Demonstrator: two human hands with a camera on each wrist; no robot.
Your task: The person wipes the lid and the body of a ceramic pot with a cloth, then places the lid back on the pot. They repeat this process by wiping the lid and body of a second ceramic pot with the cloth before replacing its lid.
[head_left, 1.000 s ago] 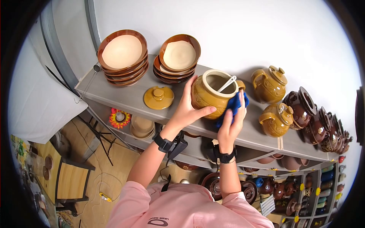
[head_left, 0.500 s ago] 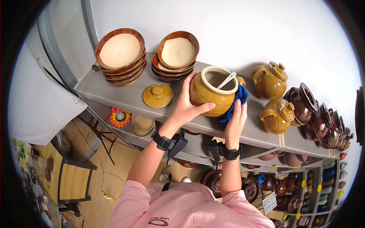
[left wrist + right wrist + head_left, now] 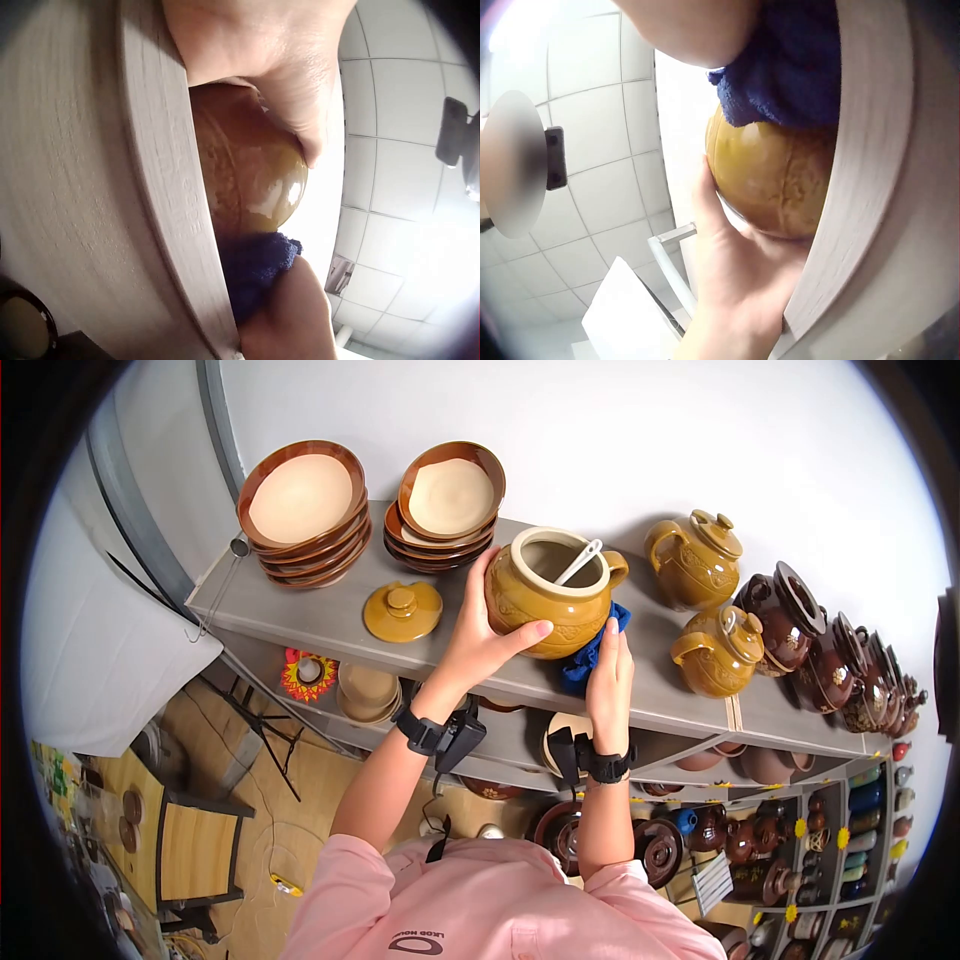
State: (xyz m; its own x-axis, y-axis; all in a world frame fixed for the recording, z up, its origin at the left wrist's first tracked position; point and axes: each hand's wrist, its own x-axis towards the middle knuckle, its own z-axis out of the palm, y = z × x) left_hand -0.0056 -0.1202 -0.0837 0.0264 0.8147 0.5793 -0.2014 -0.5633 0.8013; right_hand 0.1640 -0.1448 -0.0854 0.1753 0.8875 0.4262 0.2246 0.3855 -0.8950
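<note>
A mustard-brown glazed pot (image 3: pixel 560 610) with a pale rim and side handle stands near the front of the grey shelf, its mouth uncovered. A white spoon (image 3: pixel 578 563) leans inside it. My left hand (image 3: pixel 478 645) grips the pot's left side, thumb across the front and fingers behind, mostly hidden. On the pot's right side, my right hand (image 3: pixel 610 685) holds a bunched blue cloth (image 3: pixel 780 71) against the lower wall; its fingers are partly hidden by the cloth. To the left lies a matching knobbed lid (image 3: pixel 402 612).
Brown-rimmed dishes (image 3: pixel 305 500) and bowls (image 3: pixel 450 498) are stacked at the shelf's back left. Two lidded mustard pots (image 3: pixel 695 560) and several dark brown pots (image 3: pixel 785 620) line the right. The shelf's front edge (image 3: pixel 176 180) runs close below both hands.
The right hand and cloth have moved down the pot's right side, baring the handle. The left hand keeps its hold on the pot. The whole head view has shifted slightly.
</note>
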